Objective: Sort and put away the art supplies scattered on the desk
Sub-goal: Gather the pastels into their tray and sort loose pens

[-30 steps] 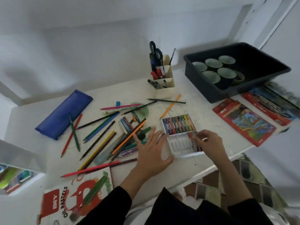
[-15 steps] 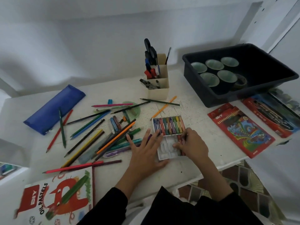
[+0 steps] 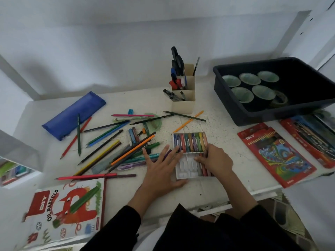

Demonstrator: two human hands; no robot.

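Note:
A white plastic pastel tray (image 3: 184, 169) lies near the desk's front edge. Its far row holds several coloured oil pastels (image 3: 190, 142); the near row has a few pastels at its right end. My left hand (image 3: 161, 171) lies flat with spread fingers against the tray's left side. My right hand (image 3: 214, 161) has its fingers curled over the pastels in the near row, pressing them into the slots. Loose coloured pencils (image 3: 108, 147) and a few pastels (image 3: 133, 135) lie scattered to the left.
An oil pastels box (image 3: 59, 212) lies at the front left, a blue pencil case (image 3: 74, 115) behind it. A beige pen holder (image 3: 183, 95) stands at the back. A dark bin (image 3: 282, 89) with cups sits back right, with a coloured pencil box (image 3: 275, 153) before it.
My right hand moved left along the near row of the tray and settled over the pastels there. My left hand stayed beside the tray. The camera shifted slightly.

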